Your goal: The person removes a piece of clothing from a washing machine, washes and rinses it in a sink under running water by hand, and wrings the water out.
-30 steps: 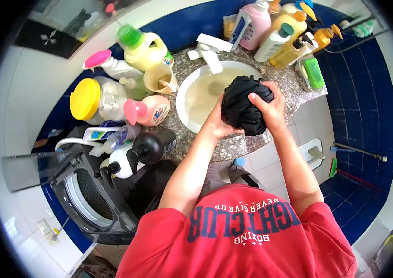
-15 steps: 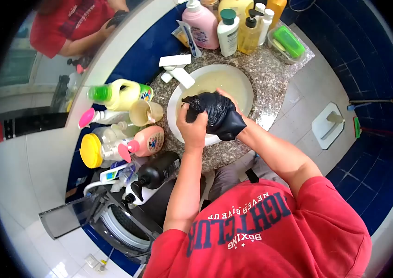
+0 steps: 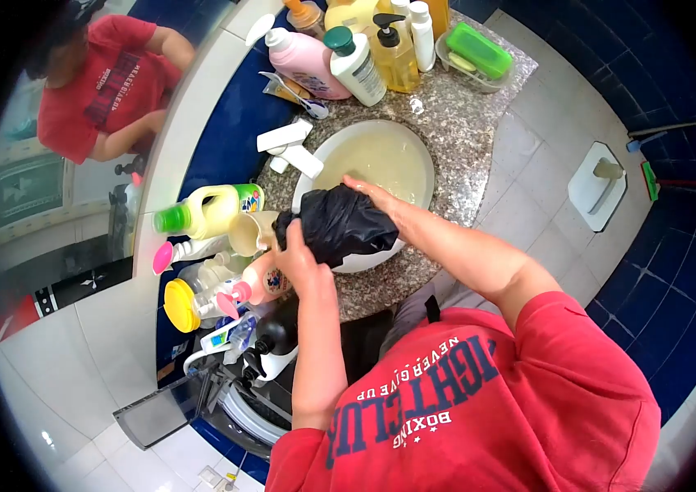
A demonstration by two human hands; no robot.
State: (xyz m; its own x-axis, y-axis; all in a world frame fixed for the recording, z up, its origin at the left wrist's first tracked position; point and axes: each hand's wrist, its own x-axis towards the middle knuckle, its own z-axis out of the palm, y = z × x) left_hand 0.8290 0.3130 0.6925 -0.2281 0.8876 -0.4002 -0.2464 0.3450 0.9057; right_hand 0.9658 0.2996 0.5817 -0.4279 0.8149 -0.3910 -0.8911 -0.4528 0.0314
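Note:
A bunched black cloth (image 3: 346,221) hangs over the near left part of the round white sink (image 3: 423,156), which holds cloudy water. My left hand (image 3: 300,254) grips the cloth's left end, close to the beige cup (image 3: 249,234). On the far right side of the cloth, my right hand (image 3: 374,195) holds it, with part of that hand hidden behind the fabric. The white faucet (image 3: 290,148) stands at the back left of the sink.
Bottles, among them a pink one (image 3: 303,64) and a green-capped one (image 3: 356,70), stand behind the sink. A green soap box (image 3: 479,51) sits at the counter's right corner. More bottles crowd the left, above a washing machine (image 3: 249,418). A mirror (image 3: 77,197) is at left.
The view has turned and shifted. Both hands have carried the black cloth toward the left side of the sink, and it looks looser and more spread than before.

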